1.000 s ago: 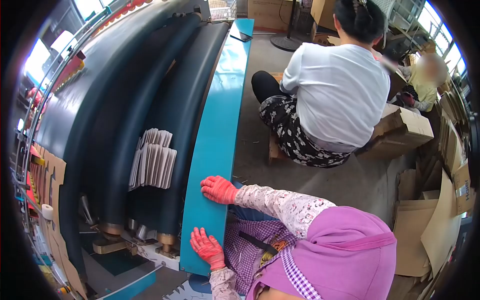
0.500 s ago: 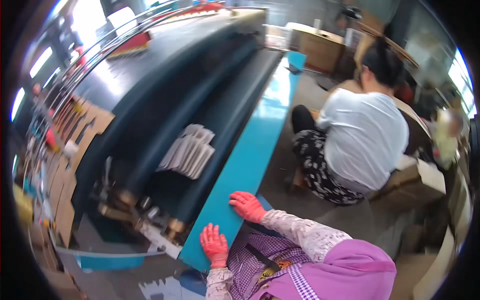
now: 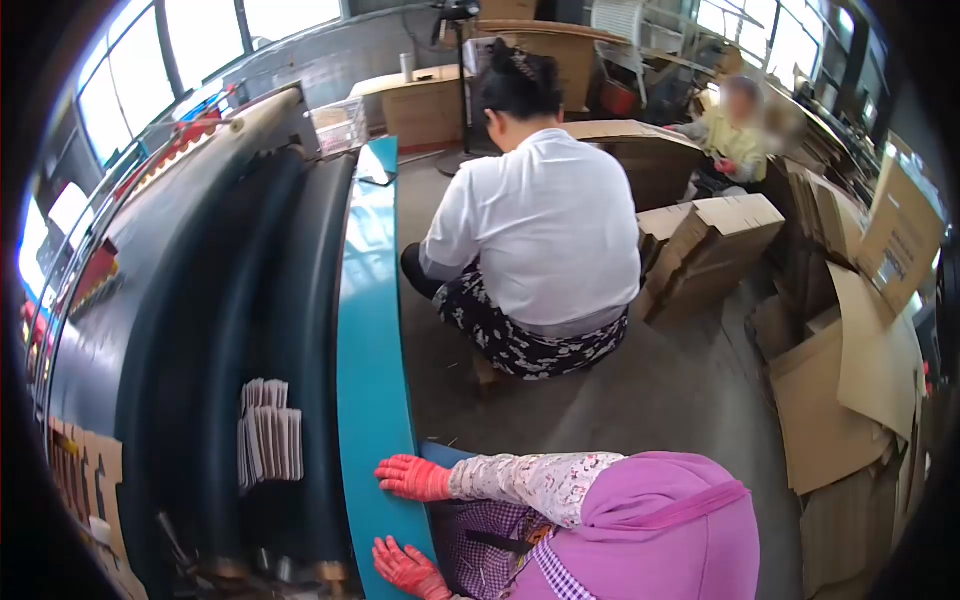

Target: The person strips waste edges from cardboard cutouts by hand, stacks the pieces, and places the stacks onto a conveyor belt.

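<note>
Both of my hands wear red gloves and lie on a long teal panel (image 3: 372,300) beside the dark rollers. My right hand (image 3: 412,478) is the upper one in the view, palm down with its fingers stretched across the panel and nothing in it. Lower down, near the bottom edge, my left hand (image 3: 410,568) rests with its fingers spread and holds nothing. Left of the panel, a stack of thin cardboard pieces (image 3: 270,432) stands on edge between the dark rollers (image 3: 318,300).
A person in a white top (image 3: 540,230) sits low beyond the panel, back turned. Another person (image 3: 735,140) in yellow sits farther back at the right. Cardboard bundles (image 3: 705,250) and flat sheets (image 3: 830,410) fill the right side. A small dark object (image 3: 376,178) lies at the panel's far end.
The view has swung right and up, moving the panel, rollers and seated person leftward and my hands lower in the picture. Both hands are still on the panel.
</note>
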A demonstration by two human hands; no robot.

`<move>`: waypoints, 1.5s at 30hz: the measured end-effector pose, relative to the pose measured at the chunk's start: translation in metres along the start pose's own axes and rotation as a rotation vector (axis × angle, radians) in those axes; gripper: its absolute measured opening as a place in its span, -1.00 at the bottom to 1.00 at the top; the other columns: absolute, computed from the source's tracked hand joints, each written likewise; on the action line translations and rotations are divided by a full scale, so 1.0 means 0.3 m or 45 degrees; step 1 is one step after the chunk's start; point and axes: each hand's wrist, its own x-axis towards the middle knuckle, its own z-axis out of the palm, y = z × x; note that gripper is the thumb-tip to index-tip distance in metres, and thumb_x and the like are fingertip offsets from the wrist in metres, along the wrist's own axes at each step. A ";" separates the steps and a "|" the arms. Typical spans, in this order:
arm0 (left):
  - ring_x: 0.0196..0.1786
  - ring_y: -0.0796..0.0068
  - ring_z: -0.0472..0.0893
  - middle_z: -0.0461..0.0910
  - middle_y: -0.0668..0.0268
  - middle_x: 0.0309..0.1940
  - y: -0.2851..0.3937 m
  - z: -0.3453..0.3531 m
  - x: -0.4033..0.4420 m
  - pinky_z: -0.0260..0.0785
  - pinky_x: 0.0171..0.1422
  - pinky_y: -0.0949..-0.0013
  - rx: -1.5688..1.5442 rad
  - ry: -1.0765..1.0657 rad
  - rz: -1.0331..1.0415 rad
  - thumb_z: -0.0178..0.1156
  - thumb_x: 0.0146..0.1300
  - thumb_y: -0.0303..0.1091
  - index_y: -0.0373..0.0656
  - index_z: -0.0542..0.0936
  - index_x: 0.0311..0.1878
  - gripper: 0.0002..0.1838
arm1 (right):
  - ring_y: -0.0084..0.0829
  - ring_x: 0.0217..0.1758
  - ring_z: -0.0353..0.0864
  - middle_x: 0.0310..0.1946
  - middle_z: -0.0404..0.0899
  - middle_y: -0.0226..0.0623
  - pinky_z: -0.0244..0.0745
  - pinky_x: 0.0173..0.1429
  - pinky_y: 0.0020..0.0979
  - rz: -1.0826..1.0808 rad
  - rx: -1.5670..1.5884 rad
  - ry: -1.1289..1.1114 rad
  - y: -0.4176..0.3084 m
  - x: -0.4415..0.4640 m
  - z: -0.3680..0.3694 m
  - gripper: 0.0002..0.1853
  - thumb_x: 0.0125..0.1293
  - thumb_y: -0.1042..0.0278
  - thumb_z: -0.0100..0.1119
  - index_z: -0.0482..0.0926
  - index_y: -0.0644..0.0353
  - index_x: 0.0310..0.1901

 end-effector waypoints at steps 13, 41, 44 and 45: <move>0.34 0.02 0.37 0.43 0.13 0.32 0.003 0.009 -0.002 0.18 0.45 -0.01 0.026 -0.043 -0.015 0.11 0.33 -0.23 -0.09 0.48 0.29 -0.54 | -0.15 0.43 0.29 0.32 0.37 -0.17 0.13 0.50 -0.05 0.007 0.030 0.039 0.000 -0.004 0.023 -0.70 0.36 0.19 0.05 0.48 0.05 0.08; 0.38 0.03 0.34 0.44 0.13 0.30 -0.092 0.109 -0.031 0.07 0.48 -0.07 -0.029 0.067 -0.050 0.07 0.28 -0.23 -0.17 0.51 0.20 -0.56 | -0.10 0.19 0.52 0.05 0.58 -0.15 0.40 0.30 -0.11 -0.109 -0.121 0.185 -0.039 0.031 -0.060 -0.72 0.34 0.27 0.09 0.53 0.12 0.04; 0.35 0.02 0.37 0.45 0.13 0.28 -0.093 0.090 -0.022 0.11 0.46 -0.08 -0.039 0.031 -0.067 0.10 0.27 -0.23 -0.18 0.51 0.20 -0.55 | -0.11 0.21 0.51 0.10 0.57 -0.13 0.38 0.33 -0.09 -0.076 -0.074 0.107 -0.029 0.042 -0.061 -0.73 0.34 0.25 0.08 0.54 0.09 0.02; 0.33 0.02 0.39 0.47 0.11 0.26 -0.091 0.085 -0.023 0.14 0.45 -0.06 -0.161 0.010 -0.043 0.12 0.26 -0.25 -0.19 0.50 0.20 -0.55 | -0.10 0.21 0.51 0.10 0.56 -0.12 0.38 0.33 -0.09 -0.018 -0.029 0.108 -0.026 0.028 -0.059 -0.72 0.34 0.25 0.08 0.54 0.09 0.04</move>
